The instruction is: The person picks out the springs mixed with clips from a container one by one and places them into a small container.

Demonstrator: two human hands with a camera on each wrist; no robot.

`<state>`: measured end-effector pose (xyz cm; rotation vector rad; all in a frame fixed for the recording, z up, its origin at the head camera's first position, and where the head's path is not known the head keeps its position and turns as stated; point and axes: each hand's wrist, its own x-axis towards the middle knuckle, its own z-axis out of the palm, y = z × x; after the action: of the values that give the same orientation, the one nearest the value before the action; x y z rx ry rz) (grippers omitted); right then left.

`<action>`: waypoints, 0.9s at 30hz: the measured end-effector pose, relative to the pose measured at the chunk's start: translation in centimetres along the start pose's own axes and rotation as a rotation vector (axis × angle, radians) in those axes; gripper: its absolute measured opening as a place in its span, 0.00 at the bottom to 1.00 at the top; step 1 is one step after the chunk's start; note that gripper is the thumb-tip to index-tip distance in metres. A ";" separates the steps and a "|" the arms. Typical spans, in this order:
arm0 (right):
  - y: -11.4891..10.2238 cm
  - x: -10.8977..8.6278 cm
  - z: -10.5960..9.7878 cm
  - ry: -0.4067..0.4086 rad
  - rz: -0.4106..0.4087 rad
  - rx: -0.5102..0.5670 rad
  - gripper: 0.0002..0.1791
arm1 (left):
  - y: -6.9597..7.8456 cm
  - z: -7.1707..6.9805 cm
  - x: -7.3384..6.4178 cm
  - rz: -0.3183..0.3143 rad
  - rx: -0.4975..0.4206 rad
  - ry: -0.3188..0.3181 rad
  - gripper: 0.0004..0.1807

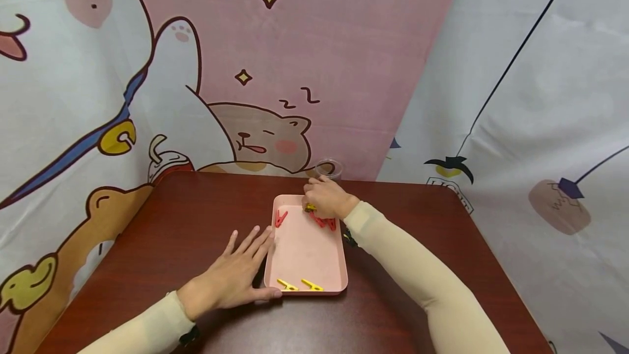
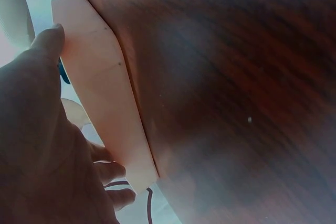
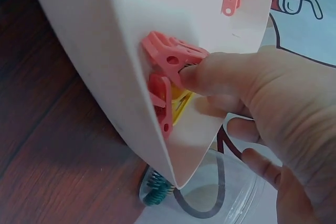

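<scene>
A pink tray (image 1: 306, 250) lies on the dark wood table (image 1: 196, 212). My left hand (image 1: 238, 272) rests flat on the table against the tray's left side, fingers straight, thumb (image 2: 50, 40) touching the near-left corner of the tray (image 2: 105, 98). My right hand (image 1: 326, 198) reaches into the far right corner and pinches a yellow clip (image 1: 310, 207), also the yellow clip (image 3: 182, 103) seen under the thumb (image 3: 220, 72). Red clips (image 1: 323, 222) lie just below that hand; in the right wrist view the red clips (image 3: 169, 59) sit by the tray wall (image 3: 100, 56).
Another red clip (image 1: 280, 217) sits at the tray's left rim. Two yellow clips (image 1: 298, 285) lie along its near edge. A clear plastic cup (image 1: 328, 168) stands just beyond the tray's far right corner. Cartoon-printed cloth (image 1: 295, 59) hangs behind the table.
</scene>
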<state>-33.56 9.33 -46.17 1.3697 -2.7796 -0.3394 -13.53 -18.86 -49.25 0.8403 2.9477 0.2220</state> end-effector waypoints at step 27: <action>-0.5 -0.4 0.5 -0.048 0.010 0.236 0.14 | 0.2 0.0 -0.1 0.003 0.013 0.017 0.69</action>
<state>-32.97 9.46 -46.74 1.4070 -2.9436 -0.0447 -13.35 -18.77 -49.25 0.8489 2.9669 0.2113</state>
